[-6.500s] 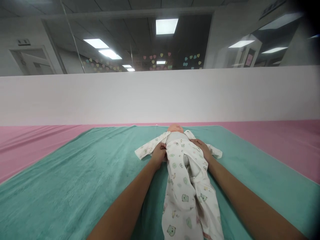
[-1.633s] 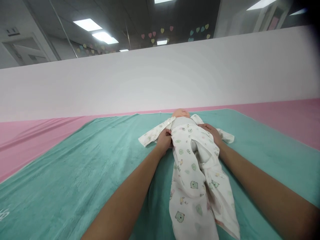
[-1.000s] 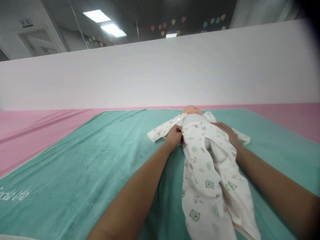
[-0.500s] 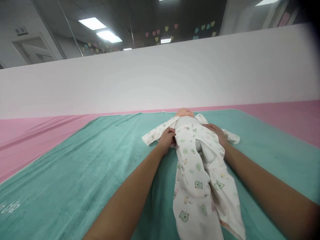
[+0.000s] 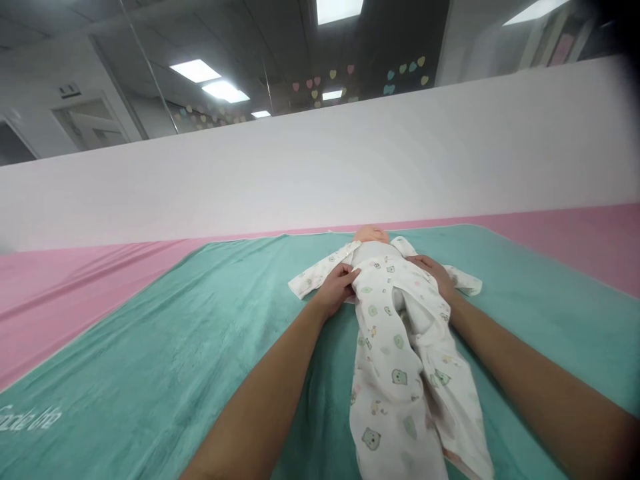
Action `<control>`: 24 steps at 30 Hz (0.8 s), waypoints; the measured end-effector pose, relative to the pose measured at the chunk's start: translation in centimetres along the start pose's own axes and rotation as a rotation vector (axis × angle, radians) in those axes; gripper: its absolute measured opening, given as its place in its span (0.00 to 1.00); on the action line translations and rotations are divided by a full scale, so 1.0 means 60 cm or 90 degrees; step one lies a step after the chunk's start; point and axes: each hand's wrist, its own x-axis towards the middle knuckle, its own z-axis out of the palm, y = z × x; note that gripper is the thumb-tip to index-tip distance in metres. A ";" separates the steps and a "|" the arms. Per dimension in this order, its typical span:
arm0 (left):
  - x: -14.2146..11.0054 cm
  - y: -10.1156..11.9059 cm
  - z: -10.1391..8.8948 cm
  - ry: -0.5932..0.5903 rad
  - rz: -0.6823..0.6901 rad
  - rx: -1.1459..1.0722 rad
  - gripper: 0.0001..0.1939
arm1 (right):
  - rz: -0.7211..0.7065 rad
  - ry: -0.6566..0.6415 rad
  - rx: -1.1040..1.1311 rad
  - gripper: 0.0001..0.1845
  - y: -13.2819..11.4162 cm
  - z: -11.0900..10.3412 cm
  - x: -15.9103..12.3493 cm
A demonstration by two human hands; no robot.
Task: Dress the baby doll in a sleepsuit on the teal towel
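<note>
A baby doll [image 5: 371, 233] lies on its back, head away from me, in white baby trousers [image 5: 383, 380] printed with green bears and leaves. Its white printed top [image 5: 316, 275] has the sleeves spread to both sides. My left hand [image 5: 336, 288] is closed at the left side of the trousers' waist, thumb on the cloth. On the opposite side, my right hand [image 5: 436, 272] rests against the waist with fingers stretched out; its thumb is hidden. Plain white cloth shows at the doll's belly and between the trouser legs.
A teal blanket [image 5: 200, 347] with white lettering at its left lies under the doll, over a pink surface [image 5: 90, 280]. Behind stands a low white wall [image 5: 250, 180], topped by dark glass [image 5: 350, 40] with heart stickers and ceiling-light reflections.
The view has tilted up slightly, so everything sits a little lower. My left thumb now lies across the trousers' waist. My right hand stays at the other side.
</note>
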 end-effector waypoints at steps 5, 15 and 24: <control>0.008 -0.019 0.010 0.125 0.063 0.158 0.16 | -0.063 -0.015 0.018 0.21 -0.011 0.005 -0.011; 0.002 -0.008 0.019 0.337 0.143 0.444 0.13 | -0.170 -0.049 -0.021 0.18 -0.030 0.008 -0.007; 0.010 -0.015 0.015 0.316 0.119 0.497 0.09 | -0.170 0.034 -0.142 0.11 0.000 -0.002 -0.012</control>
